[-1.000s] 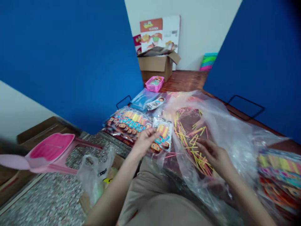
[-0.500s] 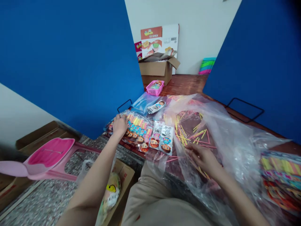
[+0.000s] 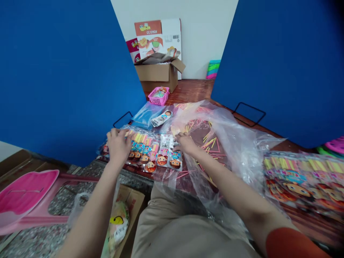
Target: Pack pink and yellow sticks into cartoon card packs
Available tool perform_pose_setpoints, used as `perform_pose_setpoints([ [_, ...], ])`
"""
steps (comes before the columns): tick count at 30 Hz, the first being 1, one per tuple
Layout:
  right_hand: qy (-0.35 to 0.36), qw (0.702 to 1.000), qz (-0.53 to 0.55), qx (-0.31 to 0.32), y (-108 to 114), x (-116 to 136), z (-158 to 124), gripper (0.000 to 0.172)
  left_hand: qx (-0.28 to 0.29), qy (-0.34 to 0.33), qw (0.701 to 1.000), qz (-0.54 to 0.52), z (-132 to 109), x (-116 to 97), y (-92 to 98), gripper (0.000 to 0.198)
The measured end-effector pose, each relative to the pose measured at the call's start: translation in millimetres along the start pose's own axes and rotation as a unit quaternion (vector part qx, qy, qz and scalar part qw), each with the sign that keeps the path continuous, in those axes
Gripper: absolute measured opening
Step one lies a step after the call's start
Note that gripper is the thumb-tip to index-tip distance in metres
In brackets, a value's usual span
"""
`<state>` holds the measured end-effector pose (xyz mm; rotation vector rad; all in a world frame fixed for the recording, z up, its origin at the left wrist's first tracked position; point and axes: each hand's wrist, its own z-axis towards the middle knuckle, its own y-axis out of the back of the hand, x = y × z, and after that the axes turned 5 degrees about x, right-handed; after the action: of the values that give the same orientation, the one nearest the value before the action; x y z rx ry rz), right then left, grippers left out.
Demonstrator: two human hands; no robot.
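Observation:
My left hand rests on the left end of a row of filled packets, its fingers apart and bent over them. These clear-topped packets show yellow and pink sticks and cartoon faces. Beside the row lie two flat whitish packets with cartoon faces. Over the top corner of the right-hand one is my right hand, thumb and fingers apart; whether it touches the packet I cannot tell. Loose yellow and pink sticks lie on a large clear plastic sheet, partly behind my right forearm.
A pink basket and an open carton stand at the back. Blue panels flank the table. More filled packets lie at right. A pink chair and a box holding a bag are below left.
My right hand has moved from the loose sticks up and left to the flat packets. My left hand stays on the filled row. The view has turned right.

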<state>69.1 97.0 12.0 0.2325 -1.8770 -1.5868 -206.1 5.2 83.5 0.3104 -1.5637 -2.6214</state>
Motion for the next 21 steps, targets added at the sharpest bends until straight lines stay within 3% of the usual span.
perform_pose_setpoints([
  [3,-0.035,0.999,0.004,0.002,-5.4,-10.2,12.7,0.053,0.003,-0.055,0.995,-0.079,-19.3,-28.2,8.7,0.034],
  [7,-0.053,0.998,0.016,-0.009,-7.5,-15.8,16.3,0.037,0.047,-0.099,0.977,-0.184,-43.8,-59.3,3.5,0.029],
  [12,-0.05,0.997,0.022,-0.045,1.0,-9.7,6.7,0.035,0.092,-0.097,0.959,-0.249,-56.2,-87.3,-19.1,0.023],
  [15,-0.024,0.994,0.045,-0.099,12.4,-2.6,-6.2,0.034,0.088,-0.074,0.956,-0.271,-53.4,-101.9,-27.4,0.025],
  [19,0.065,0.954,0.202,-0.21,28.3,11.8,-35.4,0.032,0.066,-0.037,0.937,-0.341,-47.6,-123.2,-26.8,0.039],
  [21,0.087,0.923,0.281,-0.248,31.8,17.8,-55.1,0.032,0.089,-0.025,0.909,-0.407,-49.8,-135.1,-23.8,0.027],
])
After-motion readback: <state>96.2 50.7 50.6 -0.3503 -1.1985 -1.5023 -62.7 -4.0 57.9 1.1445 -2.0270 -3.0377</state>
